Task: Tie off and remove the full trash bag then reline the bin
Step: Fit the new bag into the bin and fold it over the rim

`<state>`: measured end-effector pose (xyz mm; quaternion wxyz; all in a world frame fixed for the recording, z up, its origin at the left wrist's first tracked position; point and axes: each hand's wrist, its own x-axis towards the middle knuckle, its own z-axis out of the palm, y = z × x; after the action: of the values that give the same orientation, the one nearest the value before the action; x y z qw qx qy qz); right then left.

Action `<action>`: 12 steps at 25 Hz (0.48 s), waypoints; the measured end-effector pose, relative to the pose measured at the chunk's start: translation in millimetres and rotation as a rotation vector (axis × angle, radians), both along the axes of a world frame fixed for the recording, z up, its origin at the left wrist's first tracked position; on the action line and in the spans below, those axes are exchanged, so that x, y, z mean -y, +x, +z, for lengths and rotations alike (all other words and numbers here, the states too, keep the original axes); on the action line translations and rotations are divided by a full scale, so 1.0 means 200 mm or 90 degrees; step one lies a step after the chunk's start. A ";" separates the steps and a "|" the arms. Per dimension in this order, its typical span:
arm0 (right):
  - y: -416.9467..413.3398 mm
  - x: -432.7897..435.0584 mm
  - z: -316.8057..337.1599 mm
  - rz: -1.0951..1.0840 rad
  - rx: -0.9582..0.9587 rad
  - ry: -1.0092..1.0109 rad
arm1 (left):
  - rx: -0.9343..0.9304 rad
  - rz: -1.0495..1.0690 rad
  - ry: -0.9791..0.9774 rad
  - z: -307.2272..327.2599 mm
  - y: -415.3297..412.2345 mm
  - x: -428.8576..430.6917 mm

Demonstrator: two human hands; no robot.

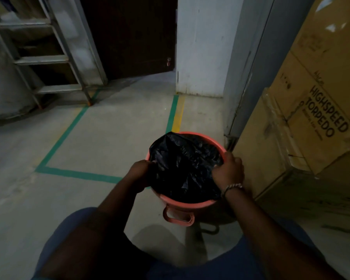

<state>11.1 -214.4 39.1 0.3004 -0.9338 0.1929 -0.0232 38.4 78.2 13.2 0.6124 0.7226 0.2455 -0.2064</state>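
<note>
Left hand (142,172): at 9 o'clock on the rim, fingers curled into the bag edge, pinching film.
Right hand (228,169): at 3 o'clock, gripping the edge too.
Bag (182,164): black, crumpled, sitting in the bin mouth.
Why: I read the opposed grips as freeing the edge to gather it. Not tied yet.
Bin (182,203): salmon plastic, handle (178,217) at 6 o'clock.
Floor (109,138): bare concrete, green tape (73,173) at 9 o'clock.
Room: dim. Cardboard box (315,122) near at 2, metal steps (55,59) at 10, dark door (129,37) at 12.

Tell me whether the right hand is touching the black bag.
Touching. In the head view the right hand pinches the black bag at the right side of the orange bin, with no gap between them.
</note>
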 end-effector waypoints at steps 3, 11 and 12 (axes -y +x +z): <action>-0.10 -0.24 -0.03 0.263 0.175 -0.073 | -0.015 0.117 -0.245 -0.02 -0.04 0.03; -0.25 -0.64 -0.15 0.332 0.092 -0.108 | -0.097 0.085 -0.483 0.03 -0.12 0.07; -0.25 -0.64 -0.16 0.331 0.088 -0.106 | -0.090 0.089 -0.493 0.02 -0.13 0.08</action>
<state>-39.5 -85.7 7.5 0.2307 -0.9697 -0.0767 -0.0248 13.3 63.2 17.9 0.8336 0.4038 0.2394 -0.2910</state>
